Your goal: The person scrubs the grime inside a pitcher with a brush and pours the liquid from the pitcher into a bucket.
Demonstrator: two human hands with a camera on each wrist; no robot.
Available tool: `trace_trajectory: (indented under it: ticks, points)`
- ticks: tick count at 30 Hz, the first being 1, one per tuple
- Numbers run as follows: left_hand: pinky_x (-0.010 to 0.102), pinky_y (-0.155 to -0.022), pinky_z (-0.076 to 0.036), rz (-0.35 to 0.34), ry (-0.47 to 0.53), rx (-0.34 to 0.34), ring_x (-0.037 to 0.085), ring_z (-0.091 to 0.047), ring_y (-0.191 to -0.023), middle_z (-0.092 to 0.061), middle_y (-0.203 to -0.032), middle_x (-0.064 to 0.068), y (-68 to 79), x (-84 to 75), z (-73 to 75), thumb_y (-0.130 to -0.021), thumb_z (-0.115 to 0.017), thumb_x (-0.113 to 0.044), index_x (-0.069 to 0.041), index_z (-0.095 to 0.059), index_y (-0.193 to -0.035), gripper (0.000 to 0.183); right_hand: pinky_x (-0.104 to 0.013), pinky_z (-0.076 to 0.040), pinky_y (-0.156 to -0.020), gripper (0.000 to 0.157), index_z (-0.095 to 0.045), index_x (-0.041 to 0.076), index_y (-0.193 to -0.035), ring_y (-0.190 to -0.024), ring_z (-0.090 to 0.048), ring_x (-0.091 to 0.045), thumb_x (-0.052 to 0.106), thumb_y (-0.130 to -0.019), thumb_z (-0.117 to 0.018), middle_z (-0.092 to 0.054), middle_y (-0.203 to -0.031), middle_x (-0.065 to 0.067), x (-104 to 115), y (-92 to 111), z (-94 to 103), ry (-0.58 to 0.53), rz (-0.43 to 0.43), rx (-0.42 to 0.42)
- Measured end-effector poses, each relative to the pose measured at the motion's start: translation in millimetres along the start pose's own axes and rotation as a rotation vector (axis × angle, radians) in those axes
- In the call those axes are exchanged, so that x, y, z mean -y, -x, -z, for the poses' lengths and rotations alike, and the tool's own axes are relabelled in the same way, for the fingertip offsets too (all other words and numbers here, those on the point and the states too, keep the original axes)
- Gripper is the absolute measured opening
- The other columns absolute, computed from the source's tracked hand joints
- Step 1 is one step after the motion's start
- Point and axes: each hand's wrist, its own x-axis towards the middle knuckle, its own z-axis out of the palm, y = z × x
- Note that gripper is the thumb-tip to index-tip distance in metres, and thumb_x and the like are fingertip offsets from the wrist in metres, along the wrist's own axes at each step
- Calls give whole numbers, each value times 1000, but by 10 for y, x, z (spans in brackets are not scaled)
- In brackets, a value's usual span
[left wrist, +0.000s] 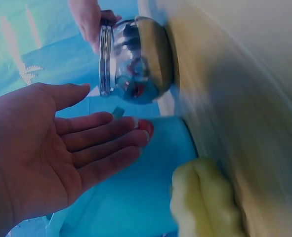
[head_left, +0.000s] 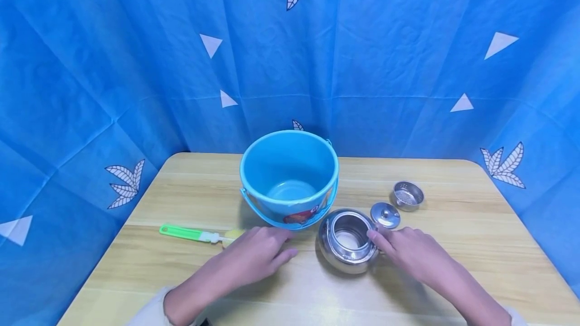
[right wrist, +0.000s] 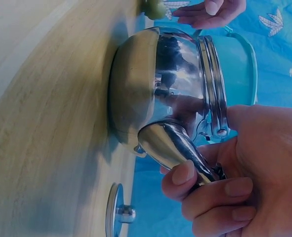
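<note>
A shiny steel teapot (head_left: 345, 245), lid off and its round mouth facing up, is at the front of a blue bucket (head_left: 290, 165). My right hand (head_left: 408, 253) grips the teapot from the right. In the right wrist view, its fingers curl round the teapot's spout (right wrist: 173, 148) while the thumb lies at the rim. My left hand (head_left: 260, 255) hovers near the bucket's front, holding nothing. Its fingers (left wrist: 104, 143) extend nearly straight, with the thumb apart, in the left wrist view. Behind that hand a yellow sponge head (left wrist: 205, 197) partly shows.
The sponge head belongs to a brush with a green handle (head_left: 181, 232), lying on the wooden table (head_left: 195, 275) at left. A small steel lid (head_left: 385, 215) and a perforated steel strainer cup (head_left: 408, 195) sit beyond my right hand. A blue curtain (head_left: 385, 64) hangs behind the table.
</note>
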Motion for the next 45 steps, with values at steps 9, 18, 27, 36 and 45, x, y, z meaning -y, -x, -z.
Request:
trace_trajectory:
  ticks: [9,18,27,36,45]
  points:
    - [20,-62,-51,-24,-27,7,3,-53,-63,-58,-75,-9,-114,-83,-120,-105,-58,-43,-17,-68,-96,29,-55,-58,-80,53,-73,20,-123,-90,-74,-26,59,-107,-40,-74,-91,1,3,-8,6,-2,5,16]
    - [24,-70,-57,-15,0,27,5,-63,-69,-68,-80,-3,-234,-186,-143,-105,-56,-48,-8,-71,-120,46,-54,-58,-82,55,-74,20,-122,-88,-73,-23,60,-107,-39,-72,-88,3,12,-3,9,2,-5,10]
    - [22,-68,-51,11,66,56,2,-53,-61,-46,-66,-10,-380,-292,-177,-104,-51,-57,-4,-59,-141,65,-54,-59,-81,56,-74,18,-121,-88,-74,-25,60,-107,-40,-73,-88,1,4,-7,15,9,-5,8]
    - [35,-96,-60,91,108,71,6,-69,-92,-74,-118,8,-482,-363,-290,-104,-48,-59,-2,-42,-155,77,-51,-59,-78,54,-74,19,-120,-82,-71,-19,59,-107,-41,-71,-85,4,-5,-13,8,4,-3,3]
    - [43,-113,-51,137,121,88,23,-60,-136,-53,-156,14,-535,-412,-366,-107,-46,-52,0,-33,-160,75,-45,-56,-74,54,-74,20,-118,-72,-57,-10,60,-107,-39,-61,-75,8,-2,-14,2,-7,-18,17]
